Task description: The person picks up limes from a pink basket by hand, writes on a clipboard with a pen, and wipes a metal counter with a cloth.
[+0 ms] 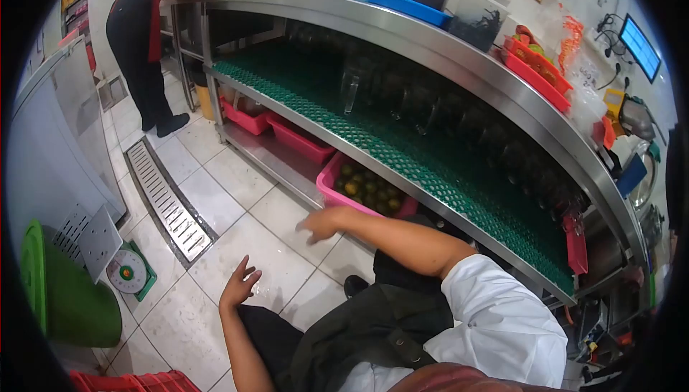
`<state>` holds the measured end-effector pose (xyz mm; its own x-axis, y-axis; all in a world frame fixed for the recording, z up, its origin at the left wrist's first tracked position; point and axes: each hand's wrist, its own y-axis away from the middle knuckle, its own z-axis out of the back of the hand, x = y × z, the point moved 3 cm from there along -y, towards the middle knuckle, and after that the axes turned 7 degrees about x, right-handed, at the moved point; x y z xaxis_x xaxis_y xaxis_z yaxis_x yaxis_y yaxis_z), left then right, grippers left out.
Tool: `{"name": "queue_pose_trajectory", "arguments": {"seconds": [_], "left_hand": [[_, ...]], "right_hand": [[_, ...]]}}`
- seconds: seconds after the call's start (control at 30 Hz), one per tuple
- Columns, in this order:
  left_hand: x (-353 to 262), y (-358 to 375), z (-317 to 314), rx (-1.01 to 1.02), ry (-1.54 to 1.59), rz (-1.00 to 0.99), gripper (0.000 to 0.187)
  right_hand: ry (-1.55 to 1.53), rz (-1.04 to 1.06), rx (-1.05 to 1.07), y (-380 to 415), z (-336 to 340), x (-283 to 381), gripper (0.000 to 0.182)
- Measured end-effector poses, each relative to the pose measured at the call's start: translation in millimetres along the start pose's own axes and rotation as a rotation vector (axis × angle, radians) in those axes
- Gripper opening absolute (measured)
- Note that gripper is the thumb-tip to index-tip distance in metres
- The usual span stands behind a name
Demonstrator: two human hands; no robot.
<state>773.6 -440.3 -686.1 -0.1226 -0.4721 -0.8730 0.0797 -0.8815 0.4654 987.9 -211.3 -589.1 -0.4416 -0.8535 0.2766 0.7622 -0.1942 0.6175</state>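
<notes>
My left hand is over the tiled floor near my knee, its fingers apart and nothing in them. Farther forward, my right hand reaches across in front of the low shelf. Its fingers are slightly blurred but look loosely stretched, with no object visible in them. Nearest to it stands a pink crate on the bottom shelf, holding several green and yellowish citrus fruits. Neither hand touches the crate. Part of the crate is hidden behind my right arm and the shelf edge.
A steel table has a green mesh shelf with glass mugs. Left are a floor drain, a dial scale and a green bin. A red crate is at bottom left. Another person stands at the far end.
</notes>
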Motion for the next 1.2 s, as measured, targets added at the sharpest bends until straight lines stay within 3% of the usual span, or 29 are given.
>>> {"name": "queue_pose_trajectory", "arguments": {"seconds": [0.17, 0.4, 0.53, 0.63, 1.2], "left_hand": [[20.4, -10.9, 5.7, 0.094, -0.01, 0.042, 0.08], [20.9, -20.2, 7.8, 0.02, -0.061, -0.039, 0.07], [13.4, -28.6, -3.1, 0.081, -0.059, -0.057, 0.069], [10.1, -35.2, -8.4, 0.113, -0.068, -0.064, 0.069], [16.2, -15.3, 5.3, 0.044, -0.029, -0.087, 0.064]], "right_hand": [[0.045, 0.11, 0.147, 14.7, -6.8, 55.5, 0.064], [-0.05, 0.161, -0.338, 76.6, 47.0, 40.7, 0.06], [-0.102, -0.087, -0.121, 109.2, 42.3, 23.3, 0.064], [-0.086, -0.138, 0.035, 114.1, 21.8, 13.8, 0.066], [-0.014, 0.083, 0.032, 88.3, 15.0, 49.3, 0.065]]}}
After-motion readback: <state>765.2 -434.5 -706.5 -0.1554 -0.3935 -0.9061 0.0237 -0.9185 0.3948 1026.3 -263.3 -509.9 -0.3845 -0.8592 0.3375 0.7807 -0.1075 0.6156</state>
